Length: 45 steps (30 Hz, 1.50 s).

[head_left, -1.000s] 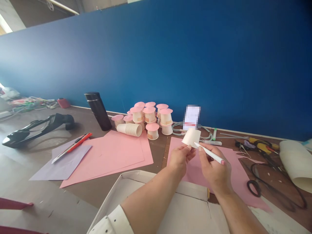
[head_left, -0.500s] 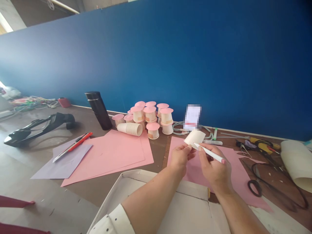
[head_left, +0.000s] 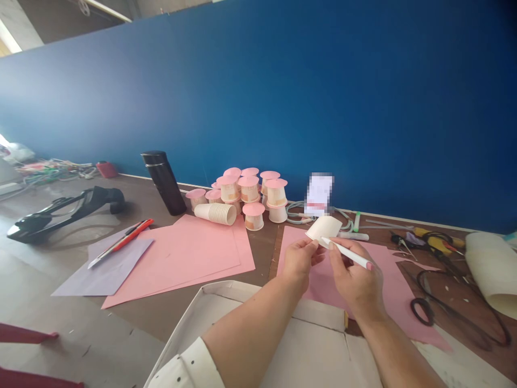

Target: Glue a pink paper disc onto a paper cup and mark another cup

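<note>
Where the bench (head_left: 264, 245) carries its leftmost papers, a utility knife (head_left: 127, 236) lies across purple paper (head_left: 97, 283), which overlaps broad pink sheets (head_left: 189, 253). These sheets look thin and would probably crease if pinched hard, so they are best lifted flat by an edge. Next to the right, a nested stack of cups (head_left: 214, 213) rests on its side; it should be light and ready to roll, and a loose grip around its middle would suit it. Beside it stand cups topped with pink discs (head_left: 249, 192), some on top of others. Their overhanging discs look easy to bend or knock, so the cup walls are the better place to take hold.

Further right, above another pink sheet (head_left: 393, 291), the left hand (head_left: 299, 261) grasps a single paper cup (head_left: 323, 229), tilted, with the fingers at its lower edge. It seems nearly weightless, with a thin wall likely to dent under a firm squeeze; the rim is probably its stiffest part, and a light pinch there should do. The right hand (head_left: 361, 285) grips a white marker (head_left: 349, 253) like a pen, near its tip, which meets the cup's lower part in view, though actual contact cannot be told. The marker looks rigid, smooth and perhaps slightly slippery, yet easily steadied between thumb and fingers.
</note>
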Motion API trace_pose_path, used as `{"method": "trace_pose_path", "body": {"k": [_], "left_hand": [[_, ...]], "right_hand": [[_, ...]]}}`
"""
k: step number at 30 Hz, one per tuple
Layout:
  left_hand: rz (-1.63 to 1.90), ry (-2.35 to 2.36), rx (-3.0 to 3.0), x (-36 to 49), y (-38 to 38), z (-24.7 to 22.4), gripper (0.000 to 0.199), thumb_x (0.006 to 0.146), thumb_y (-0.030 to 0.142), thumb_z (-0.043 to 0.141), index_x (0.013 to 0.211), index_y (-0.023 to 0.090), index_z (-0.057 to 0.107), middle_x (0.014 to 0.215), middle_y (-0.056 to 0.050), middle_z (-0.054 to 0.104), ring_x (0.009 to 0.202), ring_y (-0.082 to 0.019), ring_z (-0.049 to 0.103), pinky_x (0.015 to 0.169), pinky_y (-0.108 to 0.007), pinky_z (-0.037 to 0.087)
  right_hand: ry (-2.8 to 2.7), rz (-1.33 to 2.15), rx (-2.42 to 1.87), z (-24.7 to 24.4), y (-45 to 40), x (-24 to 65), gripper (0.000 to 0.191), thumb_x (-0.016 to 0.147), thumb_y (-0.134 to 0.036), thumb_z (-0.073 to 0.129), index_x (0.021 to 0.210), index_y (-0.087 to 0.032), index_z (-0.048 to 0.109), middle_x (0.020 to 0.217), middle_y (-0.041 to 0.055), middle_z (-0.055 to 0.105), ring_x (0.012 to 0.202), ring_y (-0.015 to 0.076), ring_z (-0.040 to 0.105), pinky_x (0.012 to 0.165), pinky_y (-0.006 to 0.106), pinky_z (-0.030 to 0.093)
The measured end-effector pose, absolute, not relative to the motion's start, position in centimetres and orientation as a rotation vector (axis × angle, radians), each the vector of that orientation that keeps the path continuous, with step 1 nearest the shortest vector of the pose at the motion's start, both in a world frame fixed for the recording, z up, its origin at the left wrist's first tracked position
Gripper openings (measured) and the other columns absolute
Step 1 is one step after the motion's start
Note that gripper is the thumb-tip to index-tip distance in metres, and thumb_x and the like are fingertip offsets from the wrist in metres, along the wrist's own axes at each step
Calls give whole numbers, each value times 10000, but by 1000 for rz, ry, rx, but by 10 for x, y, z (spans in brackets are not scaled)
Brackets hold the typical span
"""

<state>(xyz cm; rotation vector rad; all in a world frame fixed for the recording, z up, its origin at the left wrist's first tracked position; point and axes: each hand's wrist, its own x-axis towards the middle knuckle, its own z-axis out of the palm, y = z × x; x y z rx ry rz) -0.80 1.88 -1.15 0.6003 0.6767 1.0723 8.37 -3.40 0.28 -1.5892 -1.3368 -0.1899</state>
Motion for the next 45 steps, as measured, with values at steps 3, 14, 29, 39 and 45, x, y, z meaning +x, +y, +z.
{"method": "trace_pose_path", "body": {"k": [3, 14, 29, 39, 45], "left_hand": [[1077, 654, 596, -8, 19, -12, 222, 679, 259, 753, 811, 89, 697, 784, -82, 645, 737, -139, 599, 842, -327, 470], [1083, 624, 567, -7, 19, -12, 221, 675, 247, 759, 799, 78, 687, 792, -87, 644, 746, -142, 605, 868, -339, 470], [1089, 611, 549, -8, 18, -9, 193, 688, 221, 747, 792, 75, 679, 799, -98, 653, 746, -149, 615, 887, -348, 475], [1088, 603, 545, -8, 18, -8, 120, 730, 174, 688, 788, 70, 669, 819, -108, 652, 759, -154, 622, 904, -354, 472], [1085, 610, 535, -8, 18, -7, 107, 734, 161, 681, 780, 67, 659, 798, -103, 647, 750, -150, 623, 900, -344, 470]], "right_hand": [[-1335, -189, -1595, 4, -35, 83, 309, 851, -444, 526, 938, -188, 675, 868, 72, 705, 688, 168, 632, 645, 267, 481], [-1329, -156, -1619, 4, -35, 84, 307, 840, -443, 538, 950, -193, 678, 864, 68, 705, 698, 173, 627, 656, 274, 471], [-1308, -163, -1600, 4, -36, 83, 317, 847, -447, 535, 961, -189, 680, 879, 74, 706, 706, 178, 628, 657, 280, 478], [-1306, -143, -1613, 5, -35, 82, 296, 837, -433, 552, 947, -190, 680, 880, 66, 707, 697, 171, 622, 657, 273, 469], [-1303, -149, -1634, 4, -35, 83, 297, 837, -438, 544, 949, -199, 680, 876, 61, 709, 694, 171, 623, 648, 269, 461]]}}
